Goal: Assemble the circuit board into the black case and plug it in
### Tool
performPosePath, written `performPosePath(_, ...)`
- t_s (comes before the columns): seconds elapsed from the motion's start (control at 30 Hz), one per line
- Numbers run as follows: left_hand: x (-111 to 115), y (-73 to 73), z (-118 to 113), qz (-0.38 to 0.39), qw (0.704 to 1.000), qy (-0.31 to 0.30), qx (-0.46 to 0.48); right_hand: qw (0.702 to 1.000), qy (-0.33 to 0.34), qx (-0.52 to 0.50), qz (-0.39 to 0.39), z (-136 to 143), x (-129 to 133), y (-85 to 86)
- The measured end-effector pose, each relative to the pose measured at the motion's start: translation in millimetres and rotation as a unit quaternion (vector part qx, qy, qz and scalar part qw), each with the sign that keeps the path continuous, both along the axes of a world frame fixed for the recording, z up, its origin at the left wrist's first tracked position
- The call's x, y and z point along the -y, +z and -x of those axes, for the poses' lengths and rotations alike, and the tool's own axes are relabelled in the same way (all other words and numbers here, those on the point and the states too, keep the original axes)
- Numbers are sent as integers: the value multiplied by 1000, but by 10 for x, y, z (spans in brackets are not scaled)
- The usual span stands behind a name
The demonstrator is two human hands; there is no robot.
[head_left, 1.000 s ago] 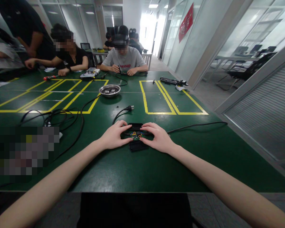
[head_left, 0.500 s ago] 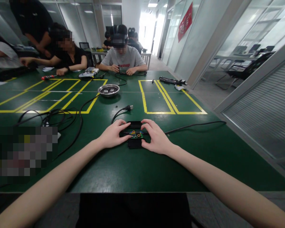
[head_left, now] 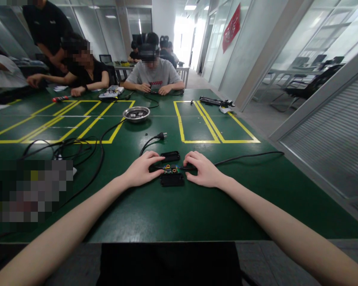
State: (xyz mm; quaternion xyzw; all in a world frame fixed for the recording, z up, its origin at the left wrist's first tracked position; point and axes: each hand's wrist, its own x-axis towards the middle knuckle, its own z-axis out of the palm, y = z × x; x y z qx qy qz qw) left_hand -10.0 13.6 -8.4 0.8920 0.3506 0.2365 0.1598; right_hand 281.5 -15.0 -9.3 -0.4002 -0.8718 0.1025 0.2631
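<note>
A small green circuit board [head_left: 171, 169] with copper coils lies on the table between two black plastic case halves. The far case half [head_left: 170, 156] is slightly tilted in direction; the near case half [head_left: 172, 180] lies below the board. My left hand [head_left: 141, 169] is at the board's left end, fingers and thumb apart, fingertips by the far half and thumb tip at the board's edge. My right hand [head_left: 205, 171] rests to the right, curved with a gap between thumb and fingers, around the black cable [head_left: 241, 159] leaving the board. Whether it touches the cable is unclear.
A power plug [head_left: 161, 136] lies beyond my hands. Further back stands a metal bowl [head_left: 136, 119] with small metal parts. Coiled black cables [head_left: 77, 147] lie left, beside a blurred-out patch. Yellow tape [head_left: 201, 141] marks the green table. Several people sit or stand across it.
My right hand has moved right, away from the case halves, uncovering their right ends. The far half now lies slightly turned. My left hand has hardly moved.
</note>
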Motion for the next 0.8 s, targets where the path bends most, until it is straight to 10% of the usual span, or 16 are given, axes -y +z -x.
performPosePath(0.8,-27,35,-25,-34,999,4,-16,1000,4,-27,13,-32,-54,-47)
